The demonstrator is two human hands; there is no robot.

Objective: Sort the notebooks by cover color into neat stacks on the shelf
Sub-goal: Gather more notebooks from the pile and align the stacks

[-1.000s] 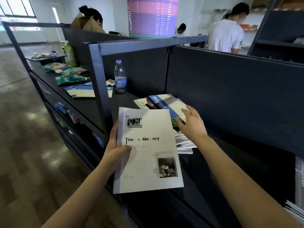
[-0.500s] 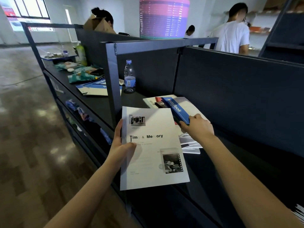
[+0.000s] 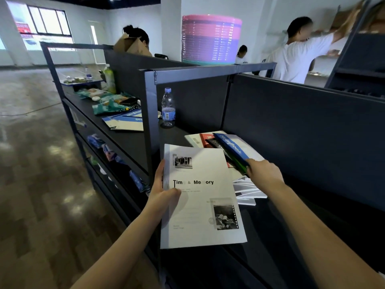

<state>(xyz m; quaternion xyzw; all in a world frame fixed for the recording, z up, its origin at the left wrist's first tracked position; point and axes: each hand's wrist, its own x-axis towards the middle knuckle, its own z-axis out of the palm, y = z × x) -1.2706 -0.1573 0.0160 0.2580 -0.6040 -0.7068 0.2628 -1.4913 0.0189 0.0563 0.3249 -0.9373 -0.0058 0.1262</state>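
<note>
Daylit room, dim shelf, wide-angle bend.
Daylight pours from the windows far left, blown out, and glares in patches on the floor. The shelf is dark. My left hand shadows the white notebook softly; the blue notebook in my right hand is sharp. The person in white is motion-blurred; edges bow.

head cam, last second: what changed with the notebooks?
The right hand, resting on the blue notebook a second ago, now grips its near end and has tilted it up on edge. The left hand holds the white Time & Memory notebook as before; the water bottle stayed put.
</note>
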